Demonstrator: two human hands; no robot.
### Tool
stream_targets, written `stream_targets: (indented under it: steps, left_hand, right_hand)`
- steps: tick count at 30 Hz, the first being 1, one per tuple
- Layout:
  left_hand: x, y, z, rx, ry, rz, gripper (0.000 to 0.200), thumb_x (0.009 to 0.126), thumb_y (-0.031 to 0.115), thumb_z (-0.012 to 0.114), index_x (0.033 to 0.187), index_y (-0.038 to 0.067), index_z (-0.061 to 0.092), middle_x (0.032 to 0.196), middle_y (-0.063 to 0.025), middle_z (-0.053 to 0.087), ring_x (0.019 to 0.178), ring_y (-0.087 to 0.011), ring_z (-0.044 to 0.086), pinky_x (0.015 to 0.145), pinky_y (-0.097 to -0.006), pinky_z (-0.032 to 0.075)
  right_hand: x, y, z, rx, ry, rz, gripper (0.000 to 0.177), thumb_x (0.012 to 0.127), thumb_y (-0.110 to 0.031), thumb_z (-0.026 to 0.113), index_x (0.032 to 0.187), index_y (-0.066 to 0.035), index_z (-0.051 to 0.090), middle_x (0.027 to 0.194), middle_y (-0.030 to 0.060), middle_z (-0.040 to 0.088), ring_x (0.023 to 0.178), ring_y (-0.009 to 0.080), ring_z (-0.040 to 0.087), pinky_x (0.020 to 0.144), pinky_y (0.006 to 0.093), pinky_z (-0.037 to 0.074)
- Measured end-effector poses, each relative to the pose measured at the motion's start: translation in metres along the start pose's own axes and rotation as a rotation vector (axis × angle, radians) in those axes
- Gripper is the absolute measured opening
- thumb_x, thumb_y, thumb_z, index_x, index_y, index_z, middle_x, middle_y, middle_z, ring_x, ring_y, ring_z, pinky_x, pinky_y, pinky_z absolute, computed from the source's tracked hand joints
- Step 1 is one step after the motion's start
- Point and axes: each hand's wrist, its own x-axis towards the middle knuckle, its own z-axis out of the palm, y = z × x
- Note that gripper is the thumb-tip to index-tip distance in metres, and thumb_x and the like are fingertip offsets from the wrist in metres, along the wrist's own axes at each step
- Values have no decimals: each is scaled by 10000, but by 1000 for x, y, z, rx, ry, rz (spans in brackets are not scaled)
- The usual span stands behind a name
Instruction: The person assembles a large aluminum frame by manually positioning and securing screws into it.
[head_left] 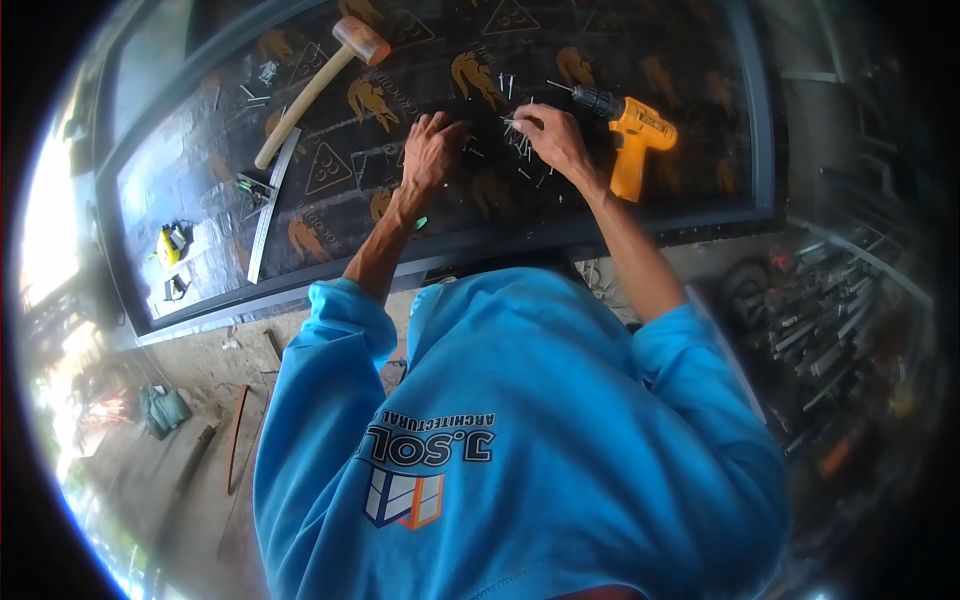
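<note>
My right hand (552,137) is over a loose pile of silver screws (523,148), with thumb and fingers pinched on a screw at the fingertips. To its left, my left hand (430,152) is held low over the black board (470,215), back upward and fingers curled in. Whatever those fingers hold, if anything, is hidden. A few screws lie between the two hands. Just right of my right hand, a yellow cordless drill (636,140) lies on its side, its bit pointing left toward the screws.
Left of my hands lie a wooden-handled mallet (318,90), a metal ruler or square (270,215) and a yellow tape measure (170,245). A dark frame (752,110) borders the board. Metal lengths (830,310) are stacked at right. A green bag (163,410) sits on the floor.
</note>
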Motion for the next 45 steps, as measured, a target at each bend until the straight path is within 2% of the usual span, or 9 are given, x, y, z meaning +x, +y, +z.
stream_targets:
  steps: [6, 8, 10, 16, 22, 24, 26, 31, 45]
  left_hand:
    - [19, -20, 1, -21, -113, 211, 81, 833, 124, 588, 896, 84, 620, 937, -63, 602, 906, -265, 568, 799, -372, 453]
    - [24, -13, -9, -456, -111, -294, 108, 845, 114, 579, 925, 52, 615, 921, -101, 631, 879, -303, 616, 767, -387, 486]
    - [25, -10, -16, -541, -121, -452, 140, 852, 114, 577, 961, 33, 612, 897, -132, 644, 861, -332, 640, 743, -393, 505]
    - [-3, 9, -2, -14, -189, 263, 303, 761, 65, 621, 1063, 44, 626, 1035, -116, 578, 955, -271, 562, 846, -348, 485]
    - [-10, 12, 7, 56, -144, 195, 292, 747, 57, 626, 1037, 36, 596, 993, -120, 564, 955, -287, 547, 846, -353, 471]
    - [-10, 13, 2, 6, -116, 191, 258, 771, 57, 617, 1026, 30, 589, 994, -125, 581, 934, -298, 564, 832, -355, 476]
    - [-8, 21, -17, -459, -179, -440, 215, 856, 79, 564, 1063, 23, 575, 989, -113, 621, 858, -256, 609, 773, -323, 490]
    - [-11, 19, -19, -1421, -105, -735, 254, 912, 162, 558, 1123, 20, 574, 847, -44, 630, 763, -116, 596, 678, -238, 483]
    - [40, 35, 25, -63, -132, -19, 208, 806, 232, 602, 981, 150, 680, 958, -81, 633, 914, -276, 618, 772, -401, 514]
  right_hand:
    - [0, 21, -22, 1152, 61, 510, 130, 826, -11, 522, 943, -14, 579, 853, 61, 624, 758, 182, 632, 669, 295, 507]
    - [10, 27, -22, 1273, -17, 391, 123, 832, -20, 523, 944, -24, 576, 852, 53, 615, 739, 161, 618, 660, 279, 501]
    - [24, 19, -14, 1176, -29, 459, 140, 833, -83, 582, 943, -6, 624, 837, 41, 635, 737, 152, 622, 659, 263, 488]
    - [55, -12, 24, -239, 201, 277, 254, 834, -300, 639, 832, -53, 700, 789, 157, 675, 757, 359, 655, 653, 417, 514]
    - [60, 6, 24, -161, 86, 136, 183, 840, -190, 597, 804, -23, 665, 774, 137, 681, 680, 329, 655, 618, 407, 509]
    - [48, 6, 1, 414, 90, 311, 152, 824, -147, 590, 786, -7, 634, 704, 88, 653, 592, 222, 623, 546, 342, 487]
    - [25, 12, -38, 1130, -48, 439, 97, 813, -121, 599, 826, -25, 609, 653, 36, 576, 586, 126, 554, 520, 243, 426]
    - [-17, 12, -54, 1187, 117, 521, 70, 810, -109, 610, 834, -44, 617, 654, -6, 550, 511, 92, 479, 438, 214, 354]
    - [3, 53, -57, 402, 248, 460, 189, 784, -143, 714, 942, -41, 695, 650, -45, 565, 561, 37, 458, 514, 193, 351]
